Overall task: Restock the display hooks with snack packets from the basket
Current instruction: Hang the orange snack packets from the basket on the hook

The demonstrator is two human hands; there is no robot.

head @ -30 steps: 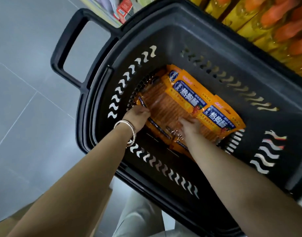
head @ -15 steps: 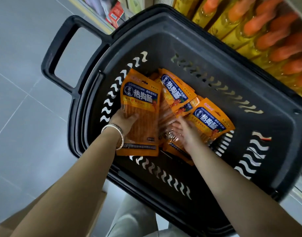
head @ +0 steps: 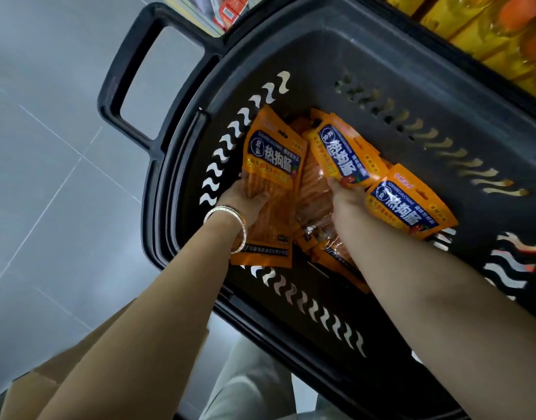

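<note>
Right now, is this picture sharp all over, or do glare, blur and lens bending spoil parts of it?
Head view: print on the orange snack packet in the left hand is sharp; clear film on the packets beside it glints; the black plastic basket's rim bows with the wide lens; the orange-capped yellow bottles at top right are blurred.

Both hands in the basket (head: 382, 56). One packet (head: 273, 159) gripped in the left hand (head: 245, 204), close to the left wall. Over the fingertips of the right hand (head: 347, 201), a second packet (head: 342, 150); a third packet (head: 409, 207) just right of that hand. Between hands, the packet pile (head: 313, 204). Beyond left hand, the handle (head: 124, 71).
</note>
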